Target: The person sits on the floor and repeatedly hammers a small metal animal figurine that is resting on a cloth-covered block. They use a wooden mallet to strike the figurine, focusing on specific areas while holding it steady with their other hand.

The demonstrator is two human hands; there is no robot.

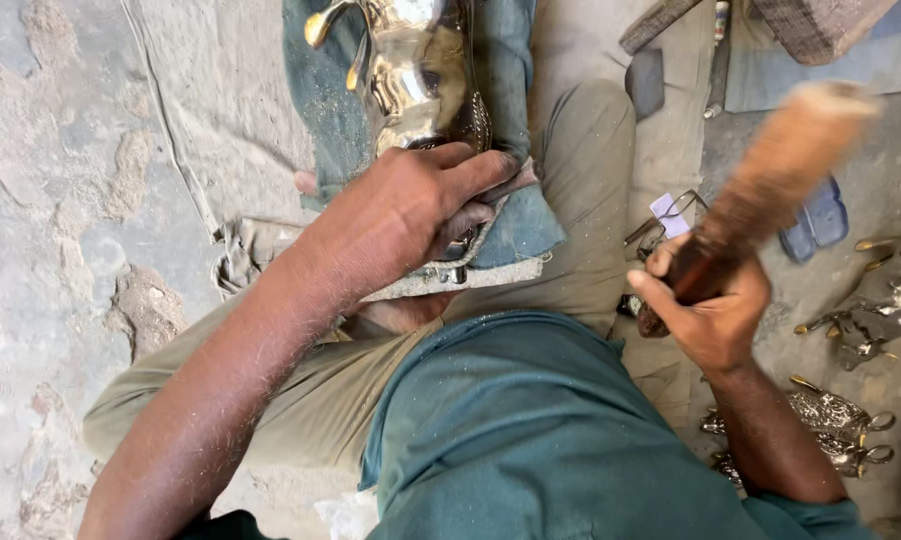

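While the left hand (421, 205) pins a shiny metal figurine (416, 75) on a blue cloth (516, 215) over the lap, the right hand (711, 305) grips a raised wooden mallet (771, 185), so I'd guess it's midway, with more figurines (851, 325) lying on the floor (71, 200) right.

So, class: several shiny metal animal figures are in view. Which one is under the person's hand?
The large figure on the blue cloth, pinned by the left hand; the smaller ones lie untouched on the floor at right.

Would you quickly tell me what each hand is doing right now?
Left hand: closed, pressing down on the metal figure on the blue cloth.
Right hand: closed around the wooden mallet.
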